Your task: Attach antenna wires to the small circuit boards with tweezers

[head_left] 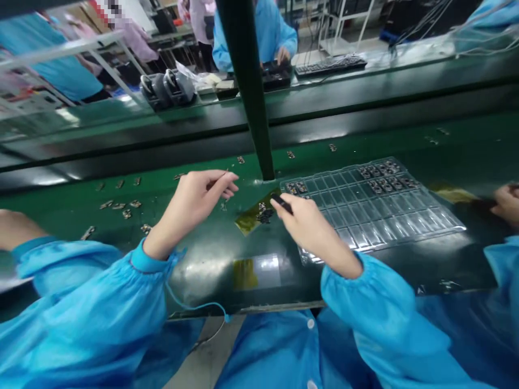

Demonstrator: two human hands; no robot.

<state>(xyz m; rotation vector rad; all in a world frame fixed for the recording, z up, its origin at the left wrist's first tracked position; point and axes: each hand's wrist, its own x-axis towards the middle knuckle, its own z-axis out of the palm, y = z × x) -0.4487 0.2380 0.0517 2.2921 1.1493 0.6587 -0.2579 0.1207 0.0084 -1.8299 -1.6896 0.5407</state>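
From here I'm apparently handling small parts (265,216) on yellow film (245,222), right hand (304,219) grasping a dark object (283,205), curled left hand's (200,195) grip unreadable, next likely needing a light touch.

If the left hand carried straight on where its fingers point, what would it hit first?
Probably the green post, near its foot: the left hand points rightward at it. Depth is unclear from this one view, so the hand might pass in front instead.
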